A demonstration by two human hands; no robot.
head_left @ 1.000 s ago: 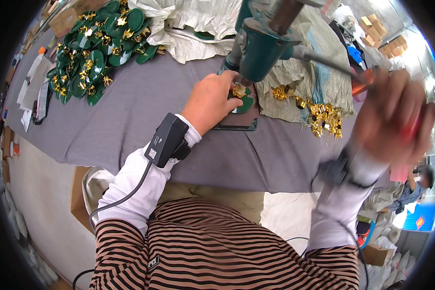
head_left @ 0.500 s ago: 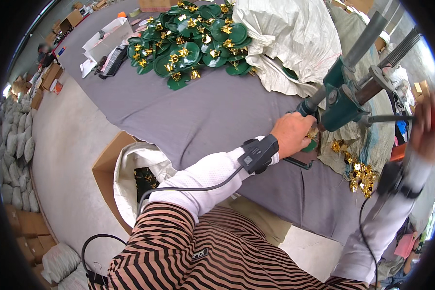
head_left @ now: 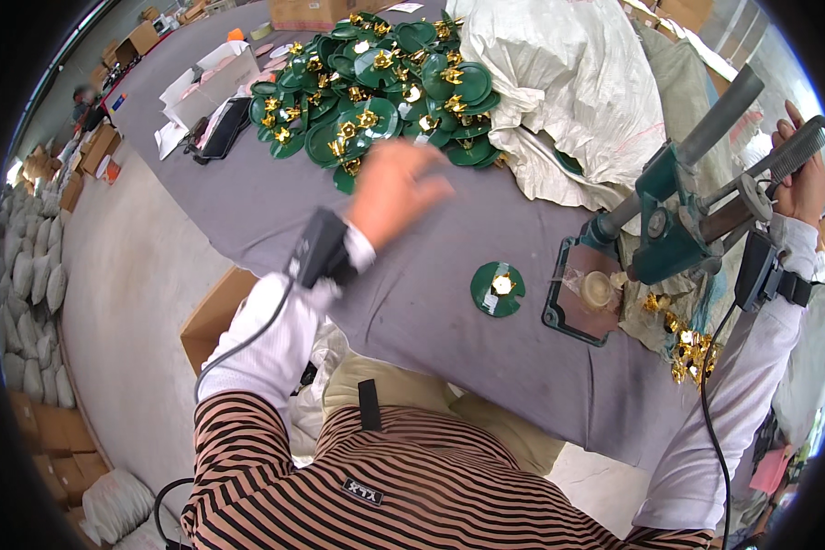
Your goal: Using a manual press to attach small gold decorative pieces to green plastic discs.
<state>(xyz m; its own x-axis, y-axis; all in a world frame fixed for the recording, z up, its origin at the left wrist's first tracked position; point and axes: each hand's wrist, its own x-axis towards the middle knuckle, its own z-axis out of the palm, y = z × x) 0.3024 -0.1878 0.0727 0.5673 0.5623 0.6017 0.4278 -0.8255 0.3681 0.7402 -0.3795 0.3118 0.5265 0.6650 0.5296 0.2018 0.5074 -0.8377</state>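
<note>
My left hand, smeared by motion, hangs over the grey cloth at the near edge of a pile of green discs with gold centres. Its thumb stands apart from the fingers, and I see nothing in it. A single green disc with a gold flower-shaped piece lies flat on the cloth, left of the green hand press. On the press base sits a round, pale die. My right hand is beside the press's spring and shaft, fingers apart, partly hidden behind them.
Loose gold pieces lie right of the press base. A white woven sack stands behind the cloth-covered table. At the far left of the table are a white box and a dark flat object. An open carton stands by the table's left edge.
My left hand has left the press and moved up and left toward the pile. A green disc now lies beside the press base. My right hand has moved up, behind the spring.
</note>
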